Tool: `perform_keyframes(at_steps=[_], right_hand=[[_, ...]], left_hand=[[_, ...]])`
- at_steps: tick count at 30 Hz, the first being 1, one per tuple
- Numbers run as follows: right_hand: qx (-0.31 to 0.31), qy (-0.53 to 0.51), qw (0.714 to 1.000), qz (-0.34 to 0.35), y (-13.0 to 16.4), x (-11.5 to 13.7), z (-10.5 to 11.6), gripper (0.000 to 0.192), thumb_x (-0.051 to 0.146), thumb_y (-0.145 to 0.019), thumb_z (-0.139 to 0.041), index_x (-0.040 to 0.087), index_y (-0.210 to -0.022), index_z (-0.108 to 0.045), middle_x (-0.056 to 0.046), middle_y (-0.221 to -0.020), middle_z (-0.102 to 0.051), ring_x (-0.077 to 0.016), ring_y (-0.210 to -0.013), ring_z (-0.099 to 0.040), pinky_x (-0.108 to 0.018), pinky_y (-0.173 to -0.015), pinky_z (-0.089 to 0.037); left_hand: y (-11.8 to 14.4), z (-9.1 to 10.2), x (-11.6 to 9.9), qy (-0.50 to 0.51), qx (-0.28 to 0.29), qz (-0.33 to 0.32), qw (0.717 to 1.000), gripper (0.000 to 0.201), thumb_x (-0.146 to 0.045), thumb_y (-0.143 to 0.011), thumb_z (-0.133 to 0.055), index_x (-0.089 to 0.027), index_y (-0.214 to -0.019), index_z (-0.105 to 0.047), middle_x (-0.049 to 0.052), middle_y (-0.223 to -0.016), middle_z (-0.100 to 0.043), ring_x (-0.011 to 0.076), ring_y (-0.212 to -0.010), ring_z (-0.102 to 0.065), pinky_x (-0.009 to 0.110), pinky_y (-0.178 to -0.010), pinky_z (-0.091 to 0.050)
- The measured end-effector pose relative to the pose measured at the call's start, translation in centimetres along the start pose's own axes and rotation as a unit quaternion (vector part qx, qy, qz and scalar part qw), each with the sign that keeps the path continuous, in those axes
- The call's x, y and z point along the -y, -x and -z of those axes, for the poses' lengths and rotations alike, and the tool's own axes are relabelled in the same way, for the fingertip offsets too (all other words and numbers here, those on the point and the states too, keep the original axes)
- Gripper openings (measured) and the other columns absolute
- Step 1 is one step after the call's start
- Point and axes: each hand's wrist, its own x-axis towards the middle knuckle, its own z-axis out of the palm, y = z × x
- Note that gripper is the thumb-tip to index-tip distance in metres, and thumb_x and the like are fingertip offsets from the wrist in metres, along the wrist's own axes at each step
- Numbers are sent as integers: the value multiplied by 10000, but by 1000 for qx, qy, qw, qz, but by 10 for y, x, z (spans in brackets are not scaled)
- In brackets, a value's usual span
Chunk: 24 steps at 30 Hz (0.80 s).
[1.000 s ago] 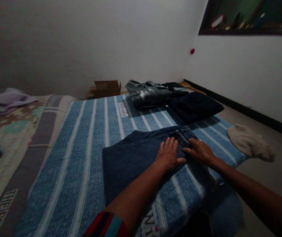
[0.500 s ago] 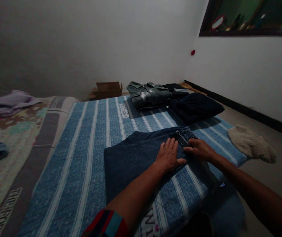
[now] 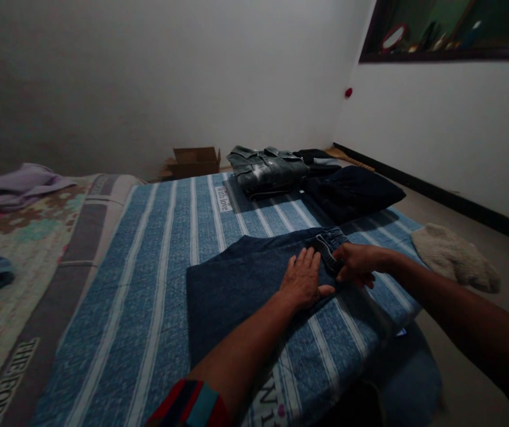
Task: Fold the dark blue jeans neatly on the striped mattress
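Observation:
Folded dark blue jeans (image 3: pixel 241 279) lie on the blue striped bedding (image 3: pixel 148 284) in front of me. My left hand (image 3: pixel 302 279) rests flat on them near the waistband end, its fingers spread. At the elastic waistband (image 3: pixel 329 252), my right hand (image 3: pixel 358 264) pinches the edge between thumb and forefinger. The other fingers of that hand are curled below it. Part of the jeans' near side is hidden under my left forearm.
Behind the jeans sit a folded grey denim jacket (image 3: pixel 270 169) and a dark folded garment (image 3: pixel 355 193). A beige fuzzy item (image 3: pixel 454 255) hangs at the right edge. Cardboard boxes (image 3: pixel 196 161) stand by the wall. A lilac garment (image 3: pixel 27 185) lies on the left.
My right hand has shifted slightly and turned at the waistband, its fingers now curled lower over the edge. My left hand has stayed in place on the jeans.

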Motion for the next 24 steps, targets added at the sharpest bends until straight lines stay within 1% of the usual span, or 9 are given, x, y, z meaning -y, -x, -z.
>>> perform_keyframes(at_steps=[4, 6, 8, 12, 14, 16, 19, 21, 24], right_hand=[[10, -14, 1000, 2, 1, 0, -6, 217, 346, -750, -647, 185, -777, -504, 31, -438, -582, -119, -343, -526, -184, -343, -377], [-28, -2, 1000, -13, -2, -1, -11, 215, 344, -753, -654, 185, -766, -510, 27, -432, -576, -128, -349, -532, -193, -348, -385], [-83, 17, 996, -24, -6, -1, -18, 178, 310, -766, -640, 184, -762, -513, 26, -418, -560, -142, -359, -544, -204, -350, -388], [-169, 44, 985, -9, -12, -3, -33, 106, 251, -777, -609, 187, -820, -537, 31, -455, -560, -160, -400, -565, -218, -369, -371], [-206, 57, 977, -1, -10, -4, -38, 86, 250, -789, -593, 190, -824, -543, 18, -516, -588, -156, -440, -578, -220, -402, -365], [-248, 73, 966, 6, -7, -7, -42, 68, 242, -802, -580, 192, -821, -538, -9, -626, -630, -153, -537, -607, -220, -465, -364], [-326, 135, 936, 13, -1, -12, -46, 84, 241, -804, -587, 198, -837, -523, -35, -767, -655, -164, -692, -621, -227, -552, -343], [-352, 171, 920, 16, 0, -15, -47, 95, 253, -813, -581, 202, -866, -520, -32, -781, -654, -166, -715, -615, -232, -568, -326], [-349, 178, 920, 18, 1, -17, -50, 84, 251, -837, -549, 204, -901, -524, -30, -799, -662, -162, -722, -616, -233, -573, -320]], left_hand=[[-1, -2, 1, 0, -2, -1, 1000, 863, -619, -844, -450, -130, -1487, -148, 159, -1579, -104, 294, -1454, -16, 512, -1150, -128], [-1, -3, 1, 2, -4, -4, 1000, 856, -617, -843, -451, -141, -1487, -147, 155, -1580, -101, 294, -1453, -19, 514, -1148, -130], [-1, -3, 1, 2, -6, -3, 1000, 860, -617, -841, -455, -138, -1487, -148, 154, -1581, -100, 293, -1453, -22, 507, -1151, -126], [0, -1, 0, -1, -3, -2, 1000, 876, -615, -848, -452, -100, -1488, -146, 161, -1581, -81, 292, -1453, -20, 489, -1160, -113], [0, 0, -1, -1, 0, 0, 1000, 886, -624, -851, -445, -89, -1489, -143, 163, -1581, -75, 292, -1453, -14, 485, -1162, -110], [0, 0, -2, -1, 2, 2, 1000, 900, -637, -847, -443, -86, -1490, -142, 164, -1580, -75, 291, -1454, -9, 483, -1162, -109], [0, -1, -2, -1, 2, 3, 1000, 911, -645, -841, -450, -85, -1490, -143, 165, -1579, -83, 291, -1454, -8, 486, -1163, -105], [-1, -2, -1, -3, 0, 3, 1000, 907, -644, -840, -452, -93, -1491, -143, 161, -1580, -87, 291, -1454, -13, 488, -1162, -106], [-1, -2, -1, -2, -2, 4, 1000, 904, -643, -838, -455, -106, -1493, -137, 154, -1582, -86, 290, -1454, -19, 487, -1162, -110]])
